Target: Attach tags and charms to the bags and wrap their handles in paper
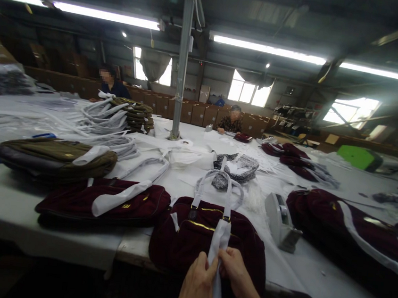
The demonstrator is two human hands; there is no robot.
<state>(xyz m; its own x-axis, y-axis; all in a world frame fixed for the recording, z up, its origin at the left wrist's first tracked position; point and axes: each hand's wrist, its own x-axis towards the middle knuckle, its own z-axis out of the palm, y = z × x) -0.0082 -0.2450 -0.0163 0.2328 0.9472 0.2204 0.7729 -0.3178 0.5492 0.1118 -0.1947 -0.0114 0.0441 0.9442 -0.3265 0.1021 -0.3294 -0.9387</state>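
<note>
A maroon handbag [182, 242] with gold zips lies in front of me at the table's edge. Its two handles [228, 197] are wrapped in white and stand up toward the far side. A long white paper strip [220, 236] hangs from the right handle's base down over the bag's front. My left hand [197, 281] pinches the strip's left edge with thumb and fingers. On its right edge my right hand [234, 269] is closed, thumb and finger together. The strip's lower end drops past the bag between my wrists.
A tape dispenser [282, 221] stands right of the bag. Maroon bags lie left [108, 201] and right [347, 231], with an olive bag [56, 157] and an olive stack [131, 113] behind. A post [182, 62] rises mid-table. Two people sit across.
</note>
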